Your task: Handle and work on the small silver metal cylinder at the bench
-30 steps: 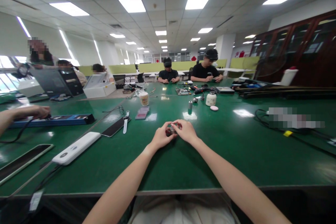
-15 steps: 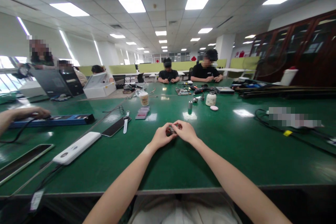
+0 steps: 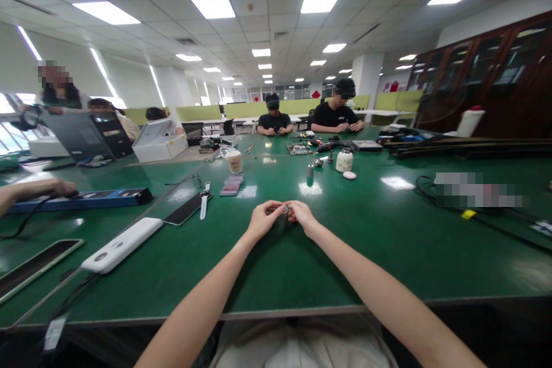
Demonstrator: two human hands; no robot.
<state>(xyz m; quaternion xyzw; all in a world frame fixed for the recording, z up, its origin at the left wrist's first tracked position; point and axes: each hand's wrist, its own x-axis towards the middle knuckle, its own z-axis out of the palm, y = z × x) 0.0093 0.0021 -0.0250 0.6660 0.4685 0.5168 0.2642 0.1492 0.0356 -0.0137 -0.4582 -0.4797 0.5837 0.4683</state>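
Above the green table (image 3: pixel 366 253), my left hand (image 3: pixel 264 218) and my right hand (image 3: pixel 304 217) meet fingertip to fingertip. Between them is a small, shiny, silvery metal part (image 3: pixel 285 210), mostly covered by the fingers; its exact kind cannot be made out. Both hands are closed round it, thumbs on the near side. Beyond my hands a silver metal cylinder (image 3: pixel 310 172) stands upright. Small dark metal pieces (image 3: pixel 318 162) lie just behind that cylinder.
Right of the cylinder stand a white jar (image 3: pixel 344 161) and a pink lid (image 3: pixel 349 175). Leftward are a cup (image 3: pixel 234 162), a watch (image 3: pixel 204 201), a dark phone (image 3: pixel 184 210) and a white power bank (image 3: pixel 123 244). Another person's hand (image 3: pixel 56 187) touches a blue power strip (image 3: pixel 107 197).
My right fingers have shifted from over the top of the metal part to its right side. The left hand keeps its hold. The whole view has shifted slightly.
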